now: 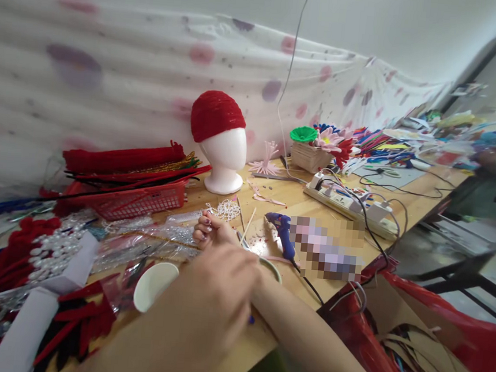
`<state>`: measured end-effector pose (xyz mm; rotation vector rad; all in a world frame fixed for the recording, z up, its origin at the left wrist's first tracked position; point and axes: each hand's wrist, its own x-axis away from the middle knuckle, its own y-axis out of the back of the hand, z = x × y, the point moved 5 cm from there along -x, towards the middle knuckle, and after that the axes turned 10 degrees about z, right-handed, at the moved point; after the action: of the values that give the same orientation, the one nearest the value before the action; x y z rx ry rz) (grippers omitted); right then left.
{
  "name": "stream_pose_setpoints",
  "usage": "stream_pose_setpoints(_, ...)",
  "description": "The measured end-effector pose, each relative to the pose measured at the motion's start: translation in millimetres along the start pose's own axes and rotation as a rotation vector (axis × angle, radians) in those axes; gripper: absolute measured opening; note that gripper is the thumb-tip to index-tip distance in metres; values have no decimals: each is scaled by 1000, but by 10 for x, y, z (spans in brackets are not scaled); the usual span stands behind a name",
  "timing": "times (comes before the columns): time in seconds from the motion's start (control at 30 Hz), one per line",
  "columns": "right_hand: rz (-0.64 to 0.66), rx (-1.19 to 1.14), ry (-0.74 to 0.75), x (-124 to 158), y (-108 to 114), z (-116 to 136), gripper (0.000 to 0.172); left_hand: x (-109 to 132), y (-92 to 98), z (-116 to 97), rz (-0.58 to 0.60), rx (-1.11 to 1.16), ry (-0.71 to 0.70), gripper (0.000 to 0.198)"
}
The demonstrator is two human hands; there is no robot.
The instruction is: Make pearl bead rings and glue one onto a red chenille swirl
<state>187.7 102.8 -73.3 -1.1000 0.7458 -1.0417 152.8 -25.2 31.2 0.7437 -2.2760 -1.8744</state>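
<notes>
My right hand [214,233] reaches over the middle of the table, its fingers curled closed at the edge of a white pearl-bead string [227,209]. Whatever those fingers hold, if anything, I cannot make out. Closer to me, my left hand [225,288] crosses in front of my right wrist and is smeared by motion, its fingers unclear. Just left of it stands a white paper cup [156,287]. A blue glue gun [285,235] lies to the right of my hands. Beyond them, a white foam head [228,155] wears a red wrapped cap [217,115].
At left are a red basket [142,201] of red chenille stems, white beads [53,253] and cardboard pieces [22,328]. A corded power strip [352,209] lies at right, before a box [309,156] of craft flowers. A red bag [443,336] hangs beside the table's right edge.
</notes>
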Motion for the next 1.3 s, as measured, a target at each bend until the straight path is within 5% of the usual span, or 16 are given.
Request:
stream_pose_setpoints(0.1,2,4,14,34,-36,3,25,280,259,568,-231,-26,315,26)
stream_pose_setpoints(0.2,11,4,41,76,-83,0,24,429,190,1008,-148,55,576,29)
stream_pose_setpoints(0.27,5,7,56,89,-94,-7,23,454,73,1143,-58,213,603,29)
stream_pose_setpoints(0.43,-15,21,73,80,-66,-33,22,411,-32,1193,6,348,553,22)
stream_pose_setpoints(0.83,-88,-1,83,130,-143,-23,29,325,-9,1275,-158,375,544,18)
stream_pose_setpoints(1.03,-67,37,119,175,-172,-9,17,403,113,1333,-282,300,547,11)
stream_pose_setpoints(1.3,23,117,160,236,-293,42,11,447,213,1274,-388,201,316,12)
